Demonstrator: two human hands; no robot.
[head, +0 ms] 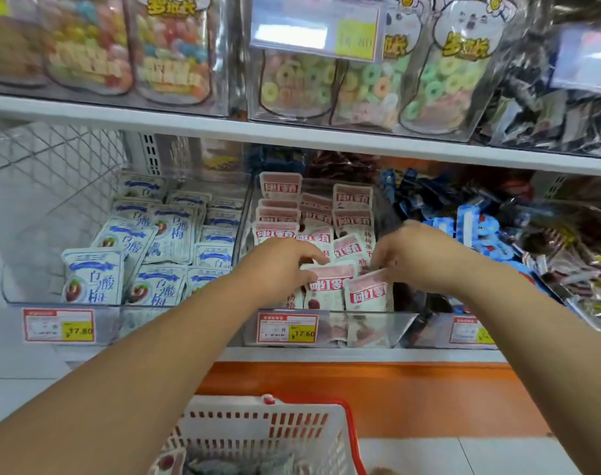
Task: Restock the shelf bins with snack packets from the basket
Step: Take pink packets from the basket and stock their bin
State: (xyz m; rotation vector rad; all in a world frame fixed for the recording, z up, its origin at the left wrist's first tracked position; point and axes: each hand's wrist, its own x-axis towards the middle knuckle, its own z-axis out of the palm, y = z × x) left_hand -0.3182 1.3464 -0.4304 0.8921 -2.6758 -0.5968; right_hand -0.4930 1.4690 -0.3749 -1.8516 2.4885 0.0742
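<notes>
Store shelving is filling my view, with clear bins sitting in a row on the lower shelf. My left grip is pinching the top edge of a rear packet between thumb and curled fingers, keeping it upright near the front of the middle bin. My right grip is pinching the top corner of the front packet, which is touching the rear packet on its right side and standing just behind the bin's front wall. Both pink packets are sitting inside that bin, above the 17.60 tag.

Behind them, more pink packets are standing in rows toward the back, while a dark gap is showing at the bin's right side, under my right wrist. To the left, blue-and-white packets are crowding the neighbouring bin. To the right, blue wrappers are lying in a loose heap.

Below my arms the basket is sitting with a few things in its bottom, one of them pinkish, the rest too blurred to name or count.

I am judging the job well along: the bins in view are looking mostly full. What is remaining is settling these two packets, filling that gap and clearing the basket.
</notes>
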